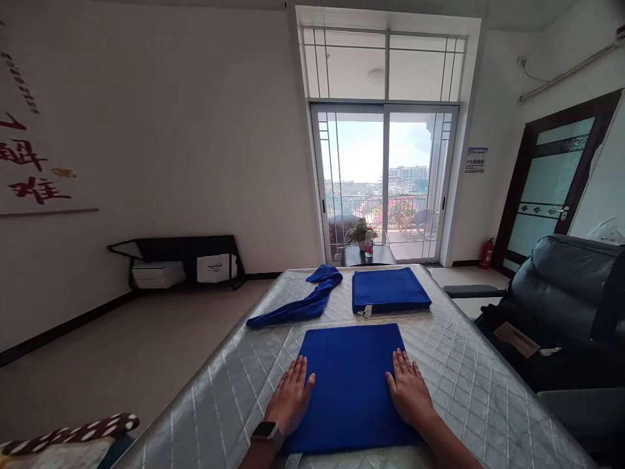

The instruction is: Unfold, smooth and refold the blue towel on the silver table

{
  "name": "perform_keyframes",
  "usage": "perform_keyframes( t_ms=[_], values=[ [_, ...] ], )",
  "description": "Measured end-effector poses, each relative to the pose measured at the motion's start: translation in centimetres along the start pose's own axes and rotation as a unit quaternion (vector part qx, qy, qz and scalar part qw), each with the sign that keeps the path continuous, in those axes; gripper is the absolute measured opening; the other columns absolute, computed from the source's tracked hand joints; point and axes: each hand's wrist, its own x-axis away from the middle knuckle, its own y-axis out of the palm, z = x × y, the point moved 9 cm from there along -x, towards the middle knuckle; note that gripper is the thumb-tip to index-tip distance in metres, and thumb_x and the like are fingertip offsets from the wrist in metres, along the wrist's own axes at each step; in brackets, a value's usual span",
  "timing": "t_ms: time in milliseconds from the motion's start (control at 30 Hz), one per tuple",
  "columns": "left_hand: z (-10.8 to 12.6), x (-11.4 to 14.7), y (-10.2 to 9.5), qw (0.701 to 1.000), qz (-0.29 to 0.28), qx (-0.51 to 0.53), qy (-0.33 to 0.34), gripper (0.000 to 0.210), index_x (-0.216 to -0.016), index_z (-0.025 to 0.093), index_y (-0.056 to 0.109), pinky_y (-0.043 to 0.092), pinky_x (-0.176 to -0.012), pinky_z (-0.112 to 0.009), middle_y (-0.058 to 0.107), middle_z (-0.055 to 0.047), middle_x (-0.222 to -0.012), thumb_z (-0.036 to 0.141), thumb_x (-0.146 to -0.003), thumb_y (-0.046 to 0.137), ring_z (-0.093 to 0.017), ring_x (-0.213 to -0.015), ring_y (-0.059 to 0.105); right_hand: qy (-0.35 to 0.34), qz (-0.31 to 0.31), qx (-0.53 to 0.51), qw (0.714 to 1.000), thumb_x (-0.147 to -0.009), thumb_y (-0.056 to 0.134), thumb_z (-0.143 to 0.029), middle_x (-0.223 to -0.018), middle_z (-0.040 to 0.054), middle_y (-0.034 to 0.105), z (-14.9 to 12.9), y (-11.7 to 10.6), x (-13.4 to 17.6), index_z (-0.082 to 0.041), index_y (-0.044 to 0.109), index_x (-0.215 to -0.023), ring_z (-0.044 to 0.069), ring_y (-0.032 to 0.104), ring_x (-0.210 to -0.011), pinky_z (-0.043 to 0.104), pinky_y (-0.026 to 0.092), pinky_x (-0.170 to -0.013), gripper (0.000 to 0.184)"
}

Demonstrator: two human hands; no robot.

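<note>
A blue folded cloth lies flat and square on the quilted mattress in front of me. My left hand rests flat on its left edge, fingers stretched out, with a dark watch on the wrist. On the right edge lies my right hand, palm down and fingers extended. Just beyond it sits a stack of folded blue cloths with a white tag at its near edge. A loose, twisted blue cloth is stretched out to the left of the stack.
A black armchair stands close on the right side. Beyond the mattress, a small table holds a bottle and a potted plant before glass doors. A low black rack with boxes is by the left wall.
</note>
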Motion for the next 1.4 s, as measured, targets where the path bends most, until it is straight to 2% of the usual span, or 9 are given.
perform_keyframes(
  t_ms=[167, 333, 600, 800, 1067, 1133, 1200, 1267, 1400],
  values=[
    [0.4, 0.4, -0.6, 1.000, 0.019, -0.006, 0.002, 0.071, -0.157, 0.004, 0.025, 0.020, -0.127, -0.039, 0.023, -0.014, -0.167, 0.047, -0.101, 0.014, -0.024, -0.155, 0.020, -0.009, 0.001, 0.011, 1.000, -0.101, 0.019, -0.041, -0.167, 0.0076, 0.019, 0.1, 0.3, -0.1, -0.010, 0.021, -0.159, 0.020, 0.015, -0.155, 0.040, 0.012, -0.125, 0.067],
    [-0.5, -0.2, 0.2, 0.999, 0.036, 0.002, -0.004, 0.070, -0.157, 0.007, 0.028, 0.021, -0.127, -0.043, 0.025, -0.016, -0.166, 0.047, -0.100, 0.016, -0.026, -0.154, 0.024, -0.024, 0.002, 0.025, 0.999, -0.101, 0.019, -0.041, -0.167, 0.0078, 0.020, 0.3, 0.2, -0.6, -0.010, 0.023, -0.159, 0.019, 0.014, -0.155, 0.039, 0.012, -0.125, 0.066],
    [-1.5, -0.7, 0.6, 0.998, 0.063, 0.026, -0.006, 0.070, -0.155, 0.010, 0.035, 0.024, -0.126, -0.041, 0.031, -0.014, -0.165, 0.049, -0.100, 0.019, -0.024, -0.153, 0.028, -0.037, 0.010, 0.029, 0.999, -0.102, 0.017, -0.037, -0.166, 0.0108, 0.023, 0.3, -1.4, -4.7, -0.006, 0.025, -0.158, 0.021, 0.016, -0.154, 0.039, 0.014, -0.124, 0.065],
    [-1.6, -0.7, 0.6, 0.998, 0.051, 0.031, -0.002, 0.075, -0.155, 0.006, 0.032, 0.025, -0.127, -0.044, 0.028, -0.013, -0.165, 0.052, -0.099, 0.016, -0.023, -0.153, 0.027, -0.023, 0.025, 0.012, 0.999, -0.101, 0.017, -0.039, -0.167, 0.0091, 0.021, 1.2, 0.0, -6.4, -0.006, 0.024, -0.159, 0.020, 0.015, -0.155, 0.038, 0.013, -0.125, 0.066],
    [-2.1, -1.2, 0.5, 0.997, 0.067, -0.028, -0.027, 0.066, -0.156, 0.011, 0.033, 0.026, -0.126, -0.042, 0.029, -0.009, -0.165, 0.045, -0.100, 0.022, -0.021, -0.153, 0.029, -0.036, 0.051, 0.012, 0.998, -0.102, 0.019, -0.037, -0.165, 0.0137, 0.023, 1.5, 0.7, -6.7, -0.003, 0.027, -0.157, 0.023, 0.017, -0.154, 0.041, 0.014, -0.125, 0.066],
    [-0.3, -0.8, 0.1, 0.997, 0.070, -0.029, -0.003, 0.067, -0.157, 0.010, 0.027, 0.024, -0.127, -0.041, 0.024, -0.009, -0.167, 0.046, -0.101, 0.019, -0.020, -0.154, 0.025, -0.038, 0.053, 0.012, 0.998, -0.102, 0.020, -0.036, -0.165, 0.0142, 0.023, 1.6, 0.8, -6.8, -0.003, 0.026, -0.157, 0.024, 0.017, -0.154, 0.041, 0.014, -0.125, 0.065],
    [3.4, -0.4, 0.1, 0.997, 0.058, -0.023, 0.052, 0.066, -0.159, 0.015, 0.023, 0.025, -0.127, -0.040, 0.022, -0.006, -0.168, 0.047, -0.102, 0.017, -0.019, -0.154, 0.023, -0.038, 0.055, 0.007, 0.998, -0.102, 0.021, -0.036, -0.165, 0.0144, 0.022, 1.6, 0.9, -6.9, -0.003, 0.026, -0.157, 0.024, 0.017, -0.154, 0.041, 0.014, -0.125, 0.065],
    [8.6, -0.2, 0.8, 0.991, 0.026, -0.015, 0.131, 0.064, -0.159, 0.020, 0.025, 0.027, -0.127, -0.041, 0.025, -0.003, -0.167, 0.050, -0.102, 0.017, -0.019, -0.154, 0.024, -0.038, 0.056, 0.002, 0.998, -0.102, 0.022, -0.036, -0.165, 0.0146, 0.023, 1.7, 0.8, -6.9, -0.004, 0.027, -0.157, 0.025, 0.016, -0.154, 0.041, 0.013, -0.125, 0.064],
    [18.7, -1.0, 2.1, 0.972, -0.007, 0.026, 0.235, 0.071, -0.158, 0.016, 0.028, 0.028, -0.128, -0.044, 0.030, -0.009, -0.166, 0.057, -0.102, 0.014, -0.023, -0.154, 0.025, -0.042, 0.053, 0.004, 0.998, -0.101, 0.024, -0.034, -0.165, 0.0150, 0.023, 1.7, 0.6, -6.7, -0.004, 0.027, -0.157, 0.026, 0.017, -0.154, 0.041, 0.015, -0.125, 0.064]
  ],
)
